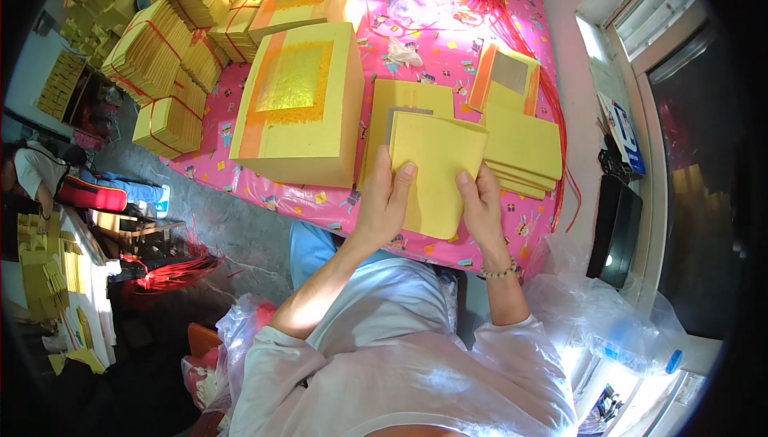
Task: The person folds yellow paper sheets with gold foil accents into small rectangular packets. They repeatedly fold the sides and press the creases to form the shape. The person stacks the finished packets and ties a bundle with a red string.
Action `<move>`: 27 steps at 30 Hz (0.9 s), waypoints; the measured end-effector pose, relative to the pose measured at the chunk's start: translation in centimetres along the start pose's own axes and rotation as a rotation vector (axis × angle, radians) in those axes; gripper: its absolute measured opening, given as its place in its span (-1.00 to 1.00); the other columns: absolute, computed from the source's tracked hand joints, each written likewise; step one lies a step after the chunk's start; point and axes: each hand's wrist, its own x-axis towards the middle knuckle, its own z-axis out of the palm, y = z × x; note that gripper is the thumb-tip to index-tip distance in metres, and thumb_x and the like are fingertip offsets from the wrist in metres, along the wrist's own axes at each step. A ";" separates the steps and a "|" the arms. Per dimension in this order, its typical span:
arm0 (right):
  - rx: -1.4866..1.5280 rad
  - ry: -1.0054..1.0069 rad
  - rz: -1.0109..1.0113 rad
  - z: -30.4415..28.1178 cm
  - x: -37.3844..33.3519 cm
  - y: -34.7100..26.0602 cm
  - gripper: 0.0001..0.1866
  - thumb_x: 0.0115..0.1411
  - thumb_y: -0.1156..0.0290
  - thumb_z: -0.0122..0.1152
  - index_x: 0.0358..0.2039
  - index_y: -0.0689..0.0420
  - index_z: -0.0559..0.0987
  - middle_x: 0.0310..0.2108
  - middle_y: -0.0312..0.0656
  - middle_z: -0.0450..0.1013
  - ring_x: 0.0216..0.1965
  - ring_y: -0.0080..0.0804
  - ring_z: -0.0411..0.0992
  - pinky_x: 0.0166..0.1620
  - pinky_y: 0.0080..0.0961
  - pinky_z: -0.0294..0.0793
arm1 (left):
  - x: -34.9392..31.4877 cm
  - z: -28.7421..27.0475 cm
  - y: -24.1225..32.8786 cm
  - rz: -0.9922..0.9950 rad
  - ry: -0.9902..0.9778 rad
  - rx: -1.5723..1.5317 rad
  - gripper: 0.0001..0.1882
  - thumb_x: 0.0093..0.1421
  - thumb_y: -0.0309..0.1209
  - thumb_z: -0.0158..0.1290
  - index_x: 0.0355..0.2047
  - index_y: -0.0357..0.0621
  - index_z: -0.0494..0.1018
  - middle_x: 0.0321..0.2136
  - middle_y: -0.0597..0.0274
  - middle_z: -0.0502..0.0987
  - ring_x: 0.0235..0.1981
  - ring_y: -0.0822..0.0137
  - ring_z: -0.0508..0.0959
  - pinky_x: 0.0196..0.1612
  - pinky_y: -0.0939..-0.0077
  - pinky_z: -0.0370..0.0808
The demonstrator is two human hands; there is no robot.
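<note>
A folded yellow paper bundle [438,173] is held upright between my two hands, over the near side of the table. My left hand [386,201] grips its left edge, thumb on the front face. On the opposite edge my right hand [482,206] is closed the same way; a bead bracelet circles that wrist. Behind the bundle lie flat yellow sheets [412,94] with a grey patch, partly hidden. Just right of it sits a small pile of folded yellow paper [524,145], with a sheet bearing an orange-edged grey square [510,75] at its far end.
A tall yellow paper stack [296,101] with a gold square stands left on the pink patterned table cover [264,185]. Tied yellow bundles [170,125] are piled beyond it. Red strips [524,25] trail along the right edge. Another person [40,173] is at far left.
</note>
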 end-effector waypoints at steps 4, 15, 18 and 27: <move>-0.080 0.062 -0.034 0.4 0.3 0.2 -0.63 0.29 0.38 -0.01 0.05 0.28 0.34 -0.10 -0.19 0.42 -0.11 -0.55 0.36 -0.07 -0.58 0.37 | 0.1 0.0 0.7 -0.019 -0.004 0.008 -0.75 0.33 -0.32 -0.18 -0.20 -0.31 0.22 -0.45 -0.10 0.42 -0.43 0.02 0.48 -0.38 0.26 0.37; -0.171 0.120 -0.066 0.4 0.2 0.8 -0.65 0.31 0.33 -0.03 0.00 0.30 0.38 -0.18 -0.19 0.46 -0.17 -0.56 0.37 -0.12 -0.58 0.38 | 0.0 0.0 0.8 -0.187 -0.092 -0.142 -0.70 0.35 -0.38 -0.19 0.01 -0.29 0.21 -0.16 0.20 0.41 -0.13 0.50 0.38 -0.07 0.58 0.35; -0.162 0.117 -0.048 0.4 0.2 0.8 -0.67 0.31 0.32 -0.03 -0.02 0.29 0.41 -0.20 -0.21 0.46 -0.19 -0.58 0.37 -0.13 -0.59 0.38 | 0.1 0.5 0.0 -0.089 -0.017 -0.155 -0.75 0.32 -0.37 -0.16 -0.09 -0.29 0.25 -0.32 0.04 0.46 -0.29 0.35 0.48 -0.22 0.46 0.41; 0.004 0.128 0.001 -0.2 1.6 0.3 -0.77 0.29 0.36 0.04 -0.15 0.24 0.48 -0.34 -0.40 0.45 -0.36 -0.77 0.32 -0.29 -0.74 0.34 | -0.2 -0.9 0.3 -0.171 -0.082 -0.272 -0.73 0.33 -0.42 -0.17 -0.01 -0.28 0.24 -0.18 0.22 0.44 -0.16 0.52 0.41 -0.09 0.58 0.37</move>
